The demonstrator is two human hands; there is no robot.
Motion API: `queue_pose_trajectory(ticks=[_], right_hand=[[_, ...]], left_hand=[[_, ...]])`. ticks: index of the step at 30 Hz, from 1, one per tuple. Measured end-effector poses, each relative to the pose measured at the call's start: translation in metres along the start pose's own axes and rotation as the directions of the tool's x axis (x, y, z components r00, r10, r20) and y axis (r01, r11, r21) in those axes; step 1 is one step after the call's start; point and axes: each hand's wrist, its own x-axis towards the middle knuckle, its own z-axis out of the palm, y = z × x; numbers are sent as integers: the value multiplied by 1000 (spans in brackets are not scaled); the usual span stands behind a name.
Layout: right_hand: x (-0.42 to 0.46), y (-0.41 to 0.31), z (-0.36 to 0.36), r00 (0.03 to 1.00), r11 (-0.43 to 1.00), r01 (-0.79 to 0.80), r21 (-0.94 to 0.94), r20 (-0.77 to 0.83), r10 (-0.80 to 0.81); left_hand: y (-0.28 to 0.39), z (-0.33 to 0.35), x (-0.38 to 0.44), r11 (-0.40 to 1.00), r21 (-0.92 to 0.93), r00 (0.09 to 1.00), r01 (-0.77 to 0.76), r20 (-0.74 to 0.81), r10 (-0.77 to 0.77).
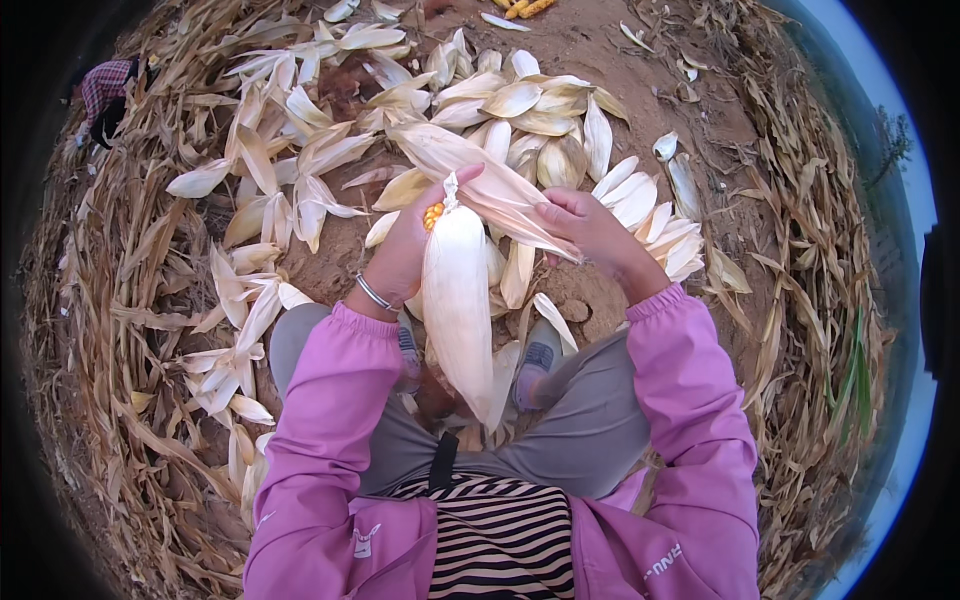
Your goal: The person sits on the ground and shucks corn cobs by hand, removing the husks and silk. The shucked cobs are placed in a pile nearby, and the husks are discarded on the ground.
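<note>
My left hand is closed around an ear of corn whose yellow kernels show beside the palm. From that ear a broad pale husk leaf hangs down between my knees. My right hand pinches the lower end of other long dry husk leaves, which stretch up and to the left past my left hand's thumb. Most of the ear is hidden by the hand and the husk. Loose corn husks lie in a heap on the soil just beyond both hands.
Dry corn stalks cover the ground on the left, and more stalks line the right. A few husked ears lie at the top. Another person in a checked shirt bends at the far upper left. My shoes are below the husks.
</note>
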Motion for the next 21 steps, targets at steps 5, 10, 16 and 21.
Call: queue_pose_trajectory(ticks=[5,10,16,21], right_hand=[[-17,8,-17,993,915,116,-386,40,-109],[-46,37,-31,980,898,199,-392,92,-177],[-82,115,-60,977,943,-105,-317,-208,39],[-79,166,-67,818,975,-212,63,-535,212]], left_hand=[[11,10,4,997,-50,995,-53,-89,48],[0,13,10,1000,27,990,-1,-141,5],[-1,1,28,991,-83,980,-107,-179,91],[-5,-3,28,996,31,972,-78,-219,83]])
